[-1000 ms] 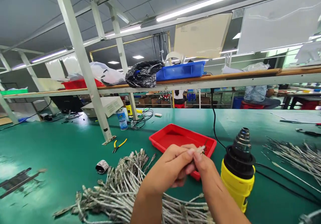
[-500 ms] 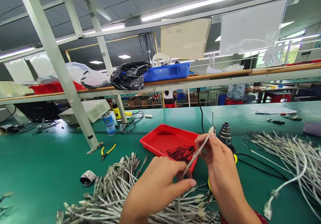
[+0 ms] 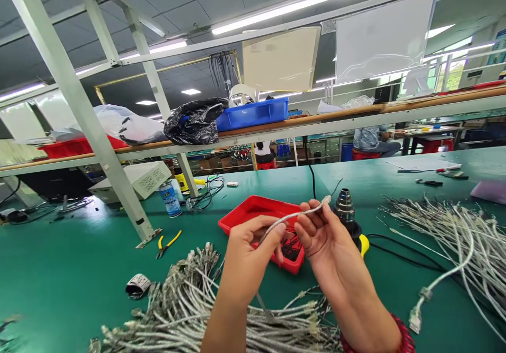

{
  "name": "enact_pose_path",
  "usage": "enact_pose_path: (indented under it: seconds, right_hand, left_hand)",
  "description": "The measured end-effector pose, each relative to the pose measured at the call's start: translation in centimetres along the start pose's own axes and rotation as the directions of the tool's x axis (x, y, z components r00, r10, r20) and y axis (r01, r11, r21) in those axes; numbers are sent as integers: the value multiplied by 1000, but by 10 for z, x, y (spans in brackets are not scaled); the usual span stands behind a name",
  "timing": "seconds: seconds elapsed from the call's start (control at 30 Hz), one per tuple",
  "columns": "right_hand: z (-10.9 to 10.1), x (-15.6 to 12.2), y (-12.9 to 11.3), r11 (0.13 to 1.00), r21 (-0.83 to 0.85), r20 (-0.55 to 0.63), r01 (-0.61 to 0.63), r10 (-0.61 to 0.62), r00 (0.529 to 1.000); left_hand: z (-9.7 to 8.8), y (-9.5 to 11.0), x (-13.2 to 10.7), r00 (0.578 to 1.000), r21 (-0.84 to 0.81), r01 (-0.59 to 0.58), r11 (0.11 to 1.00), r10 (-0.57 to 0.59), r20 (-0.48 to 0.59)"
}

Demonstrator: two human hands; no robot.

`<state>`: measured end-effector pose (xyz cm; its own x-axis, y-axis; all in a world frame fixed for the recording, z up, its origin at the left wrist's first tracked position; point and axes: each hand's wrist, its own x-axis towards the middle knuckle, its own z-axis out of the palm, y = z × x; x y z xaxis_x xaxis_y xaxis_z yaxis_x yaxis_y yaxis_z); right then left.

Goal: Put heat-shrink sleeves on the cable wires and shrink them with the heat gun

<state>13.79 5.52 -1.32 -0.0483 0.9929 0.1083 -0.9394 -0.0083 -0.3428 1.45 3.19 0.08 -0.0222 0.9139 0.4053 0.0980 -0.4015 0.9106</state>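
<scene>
A grey shielded cable (image 3: 294,215) runs between my two hands in front of the red tray (image 3: 233,217). My left hand (image 3: 253,253) pinches its length between thumb and fingers. Near the cable's end, my right hand (image 3: 332,242) is closed on it, palm turned up, with a thin wire sticking out past the fingertips. Short black pieces (image 3: 291,245) lie in the tray, partly hidden by my hands. Below them spreads a large pile of similar cables (image 3: 190,305) with plugs at the ends. Just beyond my right hand stands a hot air gun (image 3: 345,208), nozzle up.
Another cable bundle (image 3: 454,237) lies at the right. Yellow-handled pliers (image 3: 168,243), a label roll (image 3: 138,285) and a blue spray can (image 3: 170,199) are at the left. A shelf across the back carries a blue bin (image 3: 255,114). Two people sit in the background.
My left hand has risen and turned upright along the cable. The cable now lies flatter, its tip tilting right, and my right palm has turned upward. The view has shifted slightly.
</scene>
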Motion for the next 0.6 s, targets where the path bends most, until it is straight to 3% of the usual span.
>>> enact_pose_path:
  seconds: [0.3,0.5,0.6]
  right_hand:
    - [7,0,-15,974,128,18,-187,187,982]
    - [8,-1,-24,977,136,38,-165,161,986]
    - [8,-2,-24,975,138,60,-174,167,984]
  left_hand:
    - [-5,-3,-6,991,-198,-30,980,55,124]
    - [1,4,-14,951,-290,40,956,53,305]
    - [2,4,-16,948,-305,58,951,43,314]
